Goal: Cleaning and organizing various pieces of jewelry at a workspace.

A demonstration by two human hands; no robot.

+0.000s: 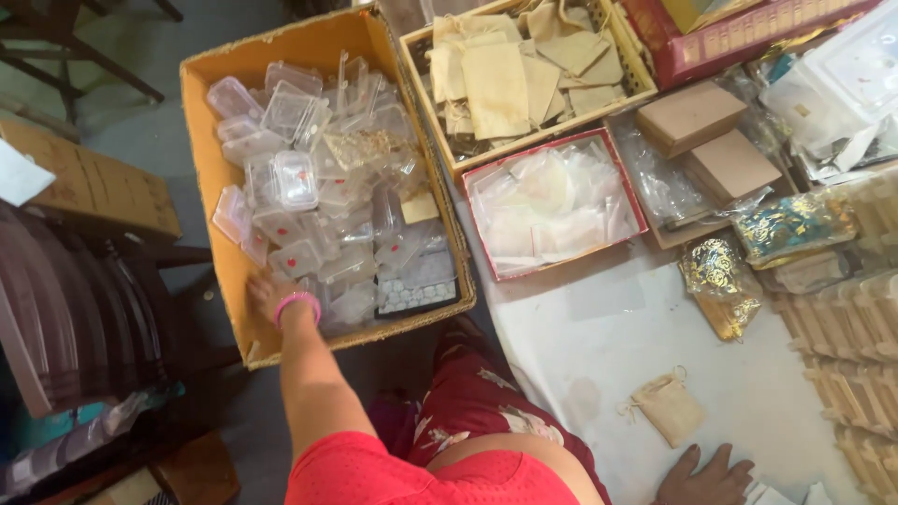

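Note:
My left hand (268, 290), with a pink band at the wrist, reaches into the near left corner of a large cardboard box (208, 131). The box is filled with several small clear plastic cases (297, 178). The fingers lie among the cases and are partly hidden, so I cannot make out a grip. My right hand (706, 475) rests flat on the white sheet (608, 327) at the bottom edge, fingers apart and holding nothing. A small beige drawstring pouch (667, 408) lies just up and left of it.
Behind the sheet are a red-rimmed box of clear bags (552, 201), a tray of beige pouches (524, 75), two brown boxes (692, 114) and gold (720, 281) and teal (795, 223) pouches. Pale stacked packs (851, 355) line the right. A dark chair (65, 318) stands left.

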